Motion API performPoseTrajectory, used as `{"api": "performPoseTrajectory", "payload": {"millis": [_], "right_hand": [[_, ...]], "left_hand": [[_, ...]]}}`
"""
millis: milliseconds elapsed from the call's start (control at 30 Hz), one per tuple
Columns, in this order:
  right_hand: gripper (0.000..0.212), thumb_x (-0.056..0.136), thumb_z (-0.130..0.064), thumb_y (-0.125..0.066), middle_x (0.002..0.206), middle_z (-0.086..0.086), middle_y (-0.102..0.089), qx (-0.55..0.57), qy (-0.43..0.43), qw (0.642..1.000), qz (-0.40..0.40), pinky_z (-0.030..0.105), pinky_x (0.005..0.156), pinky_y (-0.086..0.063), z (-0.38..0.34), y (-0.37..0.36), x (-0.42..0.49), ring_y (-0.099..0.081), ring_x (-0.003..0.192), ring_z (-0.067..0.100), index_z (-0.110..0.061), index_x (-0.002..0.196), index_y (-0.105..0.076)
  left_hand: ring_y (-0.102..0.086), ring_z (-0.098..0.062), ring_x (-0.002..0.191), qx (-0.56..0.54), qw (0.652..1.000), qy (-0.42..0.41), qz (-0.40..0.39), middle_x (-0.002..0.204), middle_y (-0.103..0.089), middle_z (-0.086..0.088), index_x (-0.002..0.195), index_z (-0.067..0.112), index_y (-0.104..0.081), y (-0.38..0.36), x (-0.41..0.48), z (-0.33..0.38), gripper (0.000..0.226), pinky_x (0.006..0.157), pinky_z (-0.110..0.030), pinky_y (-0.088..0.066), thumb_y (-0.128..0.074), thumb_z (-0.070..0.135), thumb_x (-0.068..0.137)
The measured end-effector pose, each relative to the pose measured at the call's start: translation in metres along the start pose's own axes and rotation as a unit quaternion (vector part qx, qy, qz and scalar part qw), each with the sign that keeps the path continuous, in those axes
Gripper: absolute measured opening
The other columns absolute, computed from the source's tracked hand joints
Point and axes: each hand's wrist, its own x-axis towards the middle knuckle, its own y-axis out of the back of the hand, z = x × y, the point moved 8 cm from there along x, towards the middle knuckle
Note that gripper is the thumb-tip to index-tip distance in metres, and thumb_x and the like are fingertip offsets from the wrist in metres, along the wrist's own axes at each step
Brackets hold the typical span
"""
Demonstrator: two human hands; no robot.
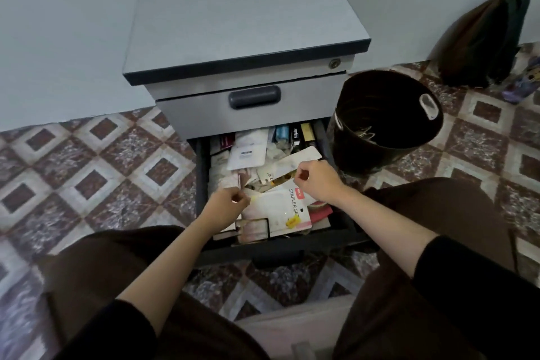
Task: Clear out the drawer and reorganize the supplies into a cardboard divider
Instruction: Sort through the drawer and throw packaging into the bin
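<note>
A grey pedestal cabinet (pixel 248 23) stands with its lower drawer (pixel 202 178) open, crammed with packets, a stapler set pack (pixel 287 213) on top. The left hand (pixel 229 206) and right hand (pixel 317 181) are over the clutter, fingers curled; what they pinch is unclear. A black bin (pixel 409 137) stands just beside the drawer.

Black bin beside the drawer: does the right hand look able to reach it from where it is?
Probably yes. The right hand is over the right side of the open drawer, and the black bin stands just beyond that side. The bin's open top faces up, and nothing visible lies between them.
</note>
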Motion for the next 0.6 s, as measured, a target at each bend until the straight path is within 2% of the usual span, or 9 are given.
{"api": "performPoseTrajectory", "payload": {"millis": [67, 167, 233, 300, 433, 500, 600], "right_hand": [[0.009, 0.087, -0.024, -0.061, 0.099, 0.005, -0.068, -0.051, -0.014, 0.998, -0.029, 0.029, 0.075, -0.047, 0.005, -0.017, 0.004, -0.060, 0.094, 0.018, -0.017, 0.090, -0.066], [0.039, 0.087, -0.037, -0.062, 0.124, 0.004, -0.058, -0.156, -0.017, 0.982, -0.102, 0.033, 0.090, -0.044, 0.009, -0.041, 0.008, -0.050, 0.117, 0.021, -0.019, 0.122, -0.057], [0.055, 0.087, -0.040, -0.062, 0.138, 0.004, -0.047, -0.204, -0.004, 0.970, -0.131, 0.034, 0.096, -0.039, 0.006, -0.054, 0.011, -0.040, 0.129, 0.022, -0.018, 0.135, -0.047], [0.068, 0.085, -0.044, -0.064, 0.146, 0.005, -0.037, -0.233, 0.006, 0.961, -0.152, 0.037, 0.104, -0.034, 0.005, -0.066, 0.018, -0.031, 0.135, 0.024, -0.018, 0.141, -0.038], [0.085, 0.081, -0.052, -0.064, 0.156, 0.003, -0.019, -0.264, 0.012, 0.946, -0.187, 0.043, 0.114, -0.020, 0.004, -0.084, 0.029, -0.014, 0.143, 0.025, -0.021, 0.149, -0.022], [0.088, 0.080, -0.054, -0.064, 0.156, 0.004, -0.019, -0.272, 0.012, 0.942, -0.195, 0.045, 0.115, -0.018, 0.003, -0.088, 0.032, -0.014, 0.143, 0.025, -0.021, 0.148, -0.022], [0.090, 0.075, -0.056, -0.068, 0.150, 0.007, -0.032, -0.261, 0.007, 0.946, -0.192, 0.045, 0.114, -0.021, 0.004, -0.092, 0.037, -0.027, 0.139, 0.026, -0.020, 0.146, -0.026]], "left_hand": [[-0.055, -0.013, 0.071, 0.011, 1.000, 0.016, -0.015, 0.096, -0.061, 0.000, 0.096, 0.010, -0.061, 0.000, 0.000, -0.017, 0.017, 0.069, -0.030, -0.047, -0.052, 0.025, 0.094], [-0.059, -0.019, 0.095, 0.038, 0.998, 0.033, -0.025, 0.118, -0.060, -0.005, 0.112, 0.015, -0.060, 0.006, 0.002, -0.035, 0.025, 0.072, -0.025, -0.045, -0.054, 0.029, 0.093], [-0.058, -0.016, 0.088, 0.045, 0.998, 0.039, -0.026, 0.120, -0.059, -0.009, 0.118, 0.016, -0.058, 0.011, 0.005, -0.042, 0.029, 0.065, -0.023, -0.045, -0.053, 0.029, 0.093], [-0.056, -0.013, 0.087, 0.055, 0.997, 0.038, -0.024, 0.121, -0.059, -0.010, 0.120, 0.016, -0.057, 0.015, 0.009, -0.047, 0.030, 0.068, -0.023, -0.043, -0.052, 0.029, 0.094], [-0.053, -0.020, 0.108, 0.060, 0.997, 0.045, -0.023, 0.121, -0.058, -0.010, 0.118, 0.015, -0.058, 0.018, 0.015, -0.057, 0.029, 0.078, -0.024, -0.038, -0.053, 0.029, 0.093], [-0.053, -0.020, 0.108, 0.058, 0.997, 0.047, -0.027, 0.121, -0.058, -0.009, 0.117, 0.016, -0.059, 0.017, 0.016, -0.060, 0.028, 0.080, -0.024, -0.038, -0.053, 0.029, 0.093], [-0.053, -0.016, 0.096, 0.053, 0.997, 0.043, -0.031, 0.120, -0.058, -0.009, 0.115, 0.016, -0.059, 0.017, 0.018, -0.061, 0.027, 0.077, -0.024, -0.038, -0.053, 0.030, 0.093]]}}
